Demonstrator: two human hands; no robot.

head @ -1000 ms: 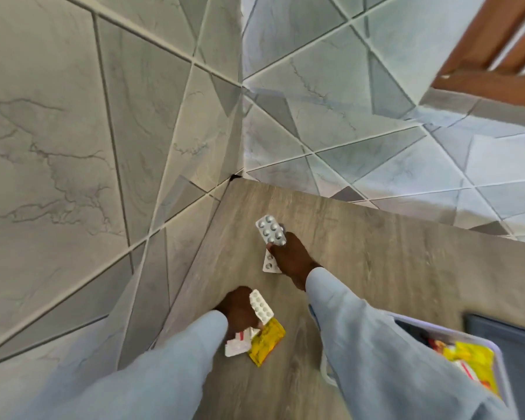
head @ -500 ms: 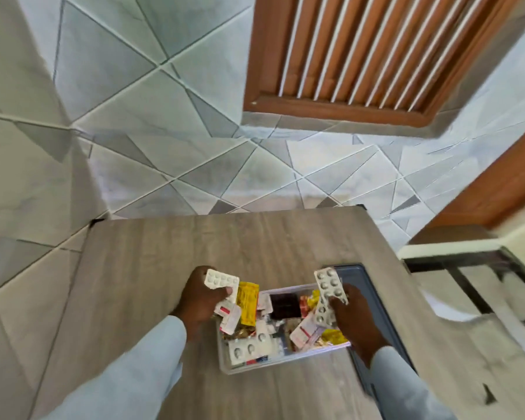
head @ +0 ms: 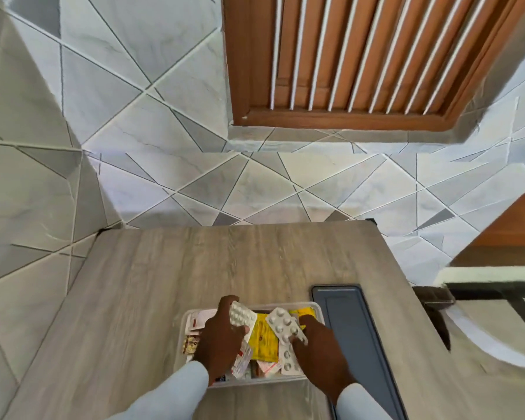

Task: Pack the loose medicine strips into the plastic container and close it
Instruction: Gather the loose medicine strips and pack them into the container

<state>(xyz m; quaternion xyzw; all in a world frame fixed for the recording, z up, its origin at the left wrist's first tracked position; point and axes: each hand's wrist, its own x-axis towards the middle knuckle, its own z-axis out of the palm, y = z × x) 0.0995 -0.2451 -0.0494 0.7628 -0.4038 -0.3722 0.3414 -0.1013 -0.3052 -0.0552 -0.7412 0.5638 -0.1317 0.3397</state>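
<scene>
Strips (head: 285, 326) pinched by both hands, left hand (head: 222, 334), right hand (head: 319, 347), over open container (head: 185, 328).

Wooden table (head: 170, 283): container (head: 185, 334), lid (head: 355, 334).

This looks like a room in a home. The walls (head: 152, 95) are clad in grey and white marble-look tiles cut in slanting shapes, and a brown wooden window frame (head: 340, 119) with vertical slats is set into one of them. A wood-grain bench (head: 225, 262) stands in the tiled corner, carrying a clear plastic container (head: 315, 307) of household medicine strips.
</scene>
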